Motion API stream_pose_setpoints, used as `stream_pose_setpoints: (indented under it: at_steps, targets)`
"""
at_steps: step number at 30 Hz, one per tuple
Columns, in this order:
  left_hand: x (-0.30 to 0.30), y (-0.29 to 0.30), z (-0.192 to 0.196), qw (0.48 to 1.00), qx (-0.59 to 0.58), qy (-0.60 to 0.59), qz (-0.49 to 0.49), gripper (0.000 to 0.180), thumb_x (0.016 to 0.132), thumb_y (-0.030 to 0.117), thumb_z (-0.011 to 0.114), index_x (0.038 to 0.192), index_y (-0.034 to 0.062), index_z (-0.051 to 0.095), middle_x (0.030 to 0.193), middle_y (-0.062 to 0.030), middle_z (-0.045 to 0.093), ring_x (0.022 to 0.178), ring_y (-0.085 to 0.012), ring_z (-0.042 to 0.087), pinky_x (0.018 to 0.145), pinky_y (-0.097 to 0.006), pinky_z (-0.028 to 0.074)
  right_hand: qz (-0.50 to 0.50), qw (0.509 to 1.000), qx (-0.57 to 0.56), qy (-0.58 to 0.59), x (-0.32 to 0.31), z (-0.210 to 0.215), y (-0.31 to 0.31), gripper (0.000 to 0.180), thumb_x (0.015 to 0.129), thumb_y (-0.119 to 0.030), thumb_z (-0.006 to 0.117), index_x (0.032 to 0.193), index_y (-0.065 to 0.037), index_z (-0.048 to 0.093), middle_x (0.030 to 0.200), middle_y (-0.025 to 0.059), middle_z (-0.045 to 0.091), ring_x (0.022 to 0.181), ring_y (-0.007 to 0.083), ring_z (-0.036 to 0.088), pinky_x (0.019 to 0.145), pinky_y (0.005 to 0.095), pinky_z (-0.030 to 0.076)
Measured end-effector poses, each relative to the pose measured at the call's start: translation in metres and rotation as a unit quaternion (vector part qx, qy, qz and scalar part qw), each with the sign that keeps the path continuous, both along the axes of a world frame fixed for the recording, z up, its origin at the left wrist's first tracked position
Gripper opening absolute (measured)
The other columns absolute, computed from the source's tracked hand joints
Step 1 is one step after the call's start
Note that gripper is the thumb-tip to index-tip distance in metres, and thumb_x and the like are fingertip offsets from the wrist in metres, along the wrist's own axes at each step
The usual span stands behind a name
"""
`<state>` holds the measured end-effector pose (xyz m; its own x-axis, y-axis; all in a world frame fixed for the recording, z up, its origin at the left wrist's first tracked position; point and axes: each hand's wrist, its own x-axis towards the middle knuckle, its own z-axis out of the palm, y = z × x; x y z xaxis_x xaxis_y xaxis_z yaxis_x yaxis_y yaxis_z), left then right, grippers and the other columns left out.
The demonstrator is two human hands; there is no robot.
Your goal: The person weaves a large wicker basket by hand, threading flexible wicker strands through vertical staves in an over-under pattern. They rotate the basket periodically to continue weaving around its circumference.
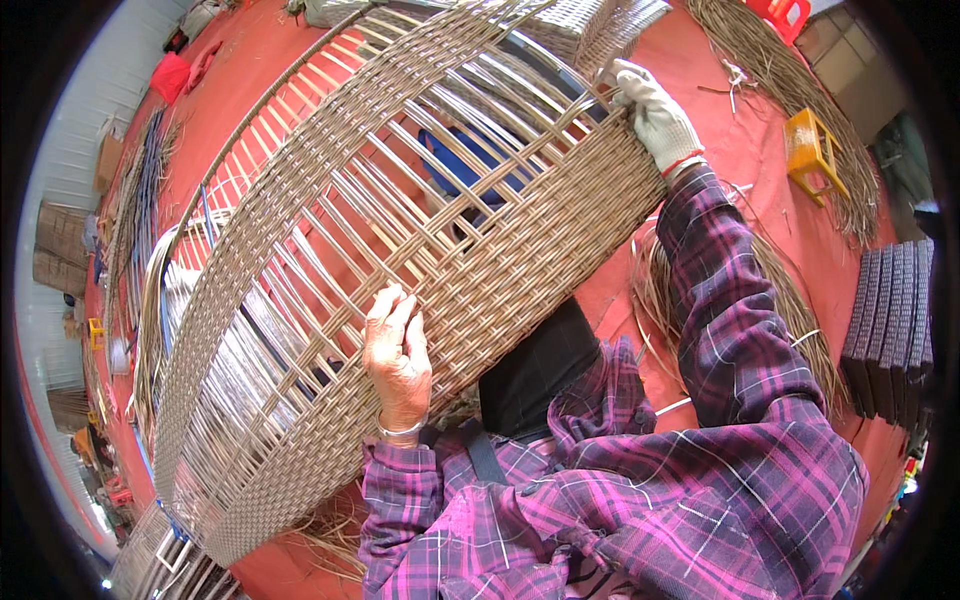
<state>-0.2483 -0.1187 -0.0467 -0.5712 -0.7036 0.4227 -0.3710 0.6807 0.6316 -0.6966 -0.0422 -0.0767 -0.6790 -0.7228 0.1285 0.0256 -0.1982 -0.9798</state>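
Note:
A large brown-beige wicker furniture frame (540, 260) lies tilted across my lap. Its near band is tightly woven, while bare lengthwise strands run across the open middle. My left hand (398, 360), bare with a bracelet at the wrist, is on the boundary between weave and open strands. Its fingers are curled together at a wicker strand (372, 262), though the fingertips' exact hold is partly hidden. Up at the right end, my right hand (660, 120) wears a white glove with a red cuff edge. Its fingers bend over the frame's end, and the palm rests against the woven edge.
Red sheeting (600, 300) covers the floor. Bundles of long wicker strands (790, 110) lie at the right, near a yellow stool (815, 155). Stacked dark woven pieces (885, 330) stand at the far right. Behind the frame are a blue item (465, 160) and more strands (140, 220).

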Motion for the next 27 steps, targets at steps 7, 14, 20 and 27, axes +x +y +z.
stream_pose_setpoints:
  at_steps: [7,14,20,27]
  targets:
    - [0.001,-0.002,-0.008,0.999,-0.022,-0.02,-0.014,0.025,0.082,-0.001,0.071,0.106,0.0024,0.07,0.117,-0.0126,0.066,0.108,-0.0311,0.061,0.093,-0.04,0.047,0.052,0.996,0.011,-0.069,0.015,0.023,-0.016,0.026,0.095,-0.011,0.059,0.12,-0.004,0.063,0.116,0.0057,0.065,0.1,0.016,0.062,0.083,0.0244,0.047]
    - [-0.001,0.001,-0.001,0.999,-0.033,-0.03,-0.006,0.023,0.081,-0.002,0.071,0.104,0.0018,0.07,0.115,-0.0126,0.066,0.105,-0.03,0.061,0.093,-0.04,0.047,0.046,0.993,0.076,-0.083,0.02,0.04,-0.015,0.027,0.091,-0.01,0.062,0.116,-0.003,0.065,0.104,0.0076,0.068,0.093,0.0173,0.064,0.082,0.0282,0.049]
    - [-0.001,0.003,0.003,0.999,-0.033,-0.043,-0.001,0.025,0.082,-0.002,0.07,0.106,0.0027,0.07,0.117,-0.0124,0.066,0.107,-0.0301,0.061,0.093,-0.04,0.046,0.035,0.998,0.02,-0.048,0.021,0.042,-0.019,0.022,0.094,-0.016,0.064,0.109,-0.001,0.067,0.099,0.0026,0.066,0.08,0.0089,0.057,0.074,0.0223,0.046]
    - [-0.002,0.004,0.005,0.999,-0.026,-0.045,-0.007,0.025,0.083,-0.003,0.069,0.107,0.0018,0.07,0.119,-0.0134,0.065,0.108,-0.0303,0.061,0.094,-0.04,0.046,-0.129,0.989,0.073,-0.007,0.026,0.036,-0.014,0.017,0.091,-0.027,0.068,0.096,-0.011,0.072,0.072,-0.0049,0.059,0.058,0.0041,0.045,0.053,0.0204,0.036]
